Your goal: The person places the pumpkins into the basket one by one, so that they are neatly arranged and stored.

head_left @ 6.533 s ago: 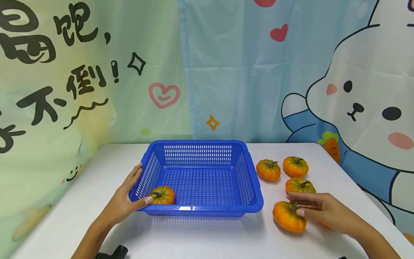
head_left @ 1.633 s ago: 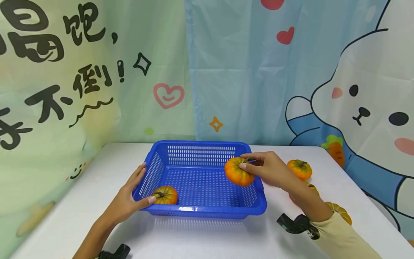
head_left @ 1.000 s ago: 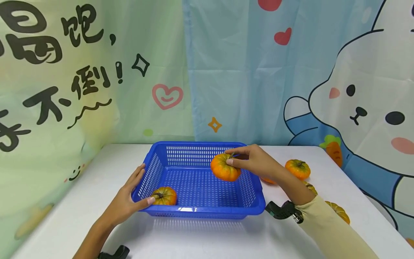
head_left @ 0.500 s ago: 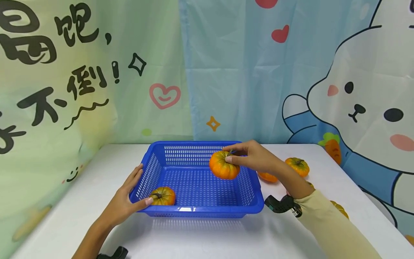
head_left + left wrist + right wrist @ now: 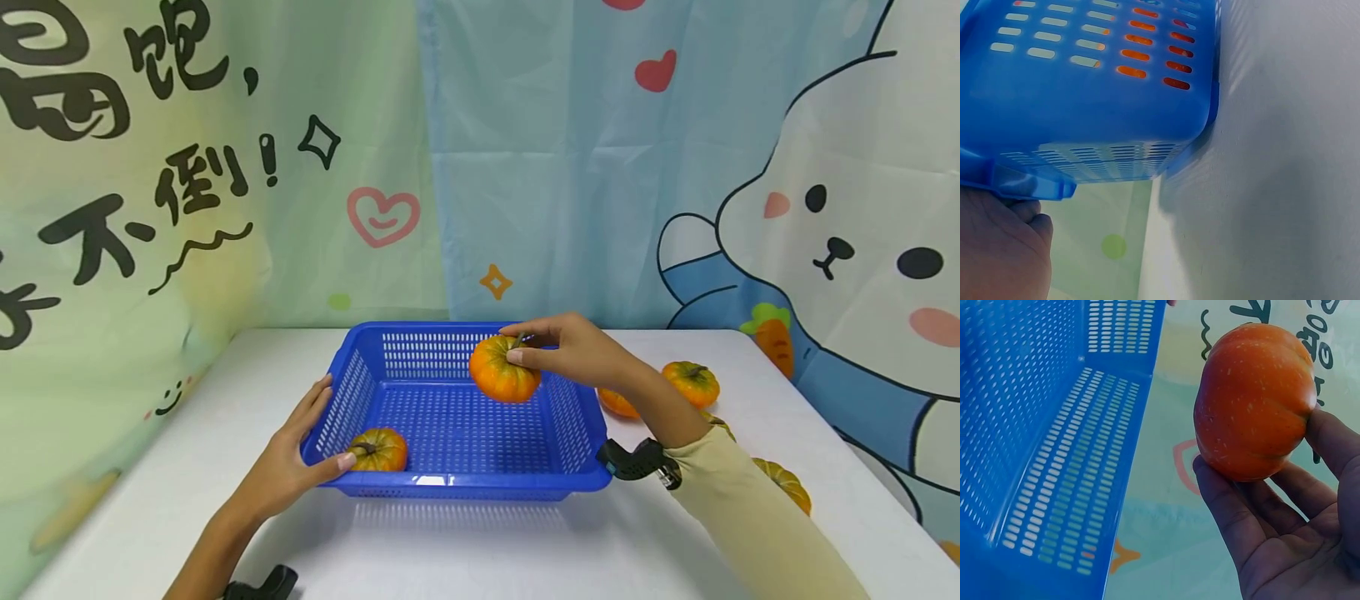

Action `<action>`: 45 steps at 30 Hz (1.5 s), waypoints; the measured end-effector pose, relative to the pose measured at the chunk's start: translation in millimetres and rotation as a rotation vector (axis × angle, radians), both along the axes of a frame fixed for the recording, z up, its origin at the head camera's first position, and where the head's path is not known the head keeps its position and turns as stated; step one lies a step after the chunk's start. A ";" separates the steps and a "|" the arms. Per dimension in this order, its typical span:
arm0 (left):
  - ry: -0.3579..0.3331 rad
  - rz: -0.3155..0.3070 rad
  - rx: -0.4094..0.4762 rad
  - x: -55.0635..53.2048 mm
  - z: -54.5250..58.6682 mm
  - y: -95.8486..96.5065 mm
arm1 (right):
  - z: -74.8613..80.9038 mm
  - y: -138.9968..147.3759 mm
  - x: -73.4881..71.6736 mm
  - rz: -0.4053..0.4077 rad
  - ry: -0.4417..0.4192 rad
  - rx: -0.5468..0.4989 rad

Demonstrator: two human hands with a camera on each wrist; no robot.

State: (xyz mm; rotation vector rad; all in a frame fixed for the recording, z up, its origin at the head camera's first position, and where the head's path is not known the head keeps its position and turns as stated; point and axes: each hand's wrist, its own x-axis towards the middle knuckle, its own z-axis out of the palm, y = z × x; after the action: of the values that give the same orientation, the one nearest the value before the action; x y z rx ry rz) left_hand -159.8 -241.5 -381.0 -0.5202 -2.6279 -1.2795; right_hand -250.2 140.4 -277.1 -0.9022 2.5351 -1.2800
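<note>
A: Why is the right hand (image 5: 577, 354) up in the air like that?

B: It grips a round orange toy pumpkin (image 5: 501, 371) with its thumb and fingers near the little stem. The pumpkin hangs over the far right part of the blue plastic basket with holes (image 5: 457, 486), above the bottom and not touching it.

A: And the left hand (image 5: 288, 467)?

B: It lies against the basket's near left corner, fingers straight along the wall and thumb at the front rim. I think it keeps the basket from sliding on the white surface (image 5: 480, 550).

A: Is anything inside already?

B: Yes, a smaller orange pumpkin with a brown stem (image 5: 378, 450) sits in the near left corner, just beside the left thumb.

A: What about the right side?

B: More orange pumpkins (image 5: 692, 383) rest on the surface beside the basket, partly hidden behind the arm in the pale yellow sleeve (image 5: 750, 517).
</note>
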 end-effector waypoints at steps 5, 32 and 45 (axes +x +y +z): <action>-0.004 0.006 -0.010 0.2 1.7 1.1 | -0.5 -10.4 -4.5 0.048 0.019 -0.023; -0.008 0.012 -0.008 -0.4 0.9 0.9 | -19.9 -35.4 -19.6 0.277 -0.140 0.175; -0.009 0.020 -0.007 -1.5 -0.3 0.7 | -36.0 -55.0 -23.8 0.336 -0.169 0.300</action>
State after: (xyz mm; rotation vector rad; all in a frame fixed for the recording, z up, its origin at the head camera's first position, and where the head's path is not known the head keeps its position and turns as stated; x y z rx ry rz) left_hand -161.3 -240.8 -381.3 -0.4899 -2.6390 -1.2695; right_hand -274.1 85.3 -313.1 -1.0436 2.2427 -0.8155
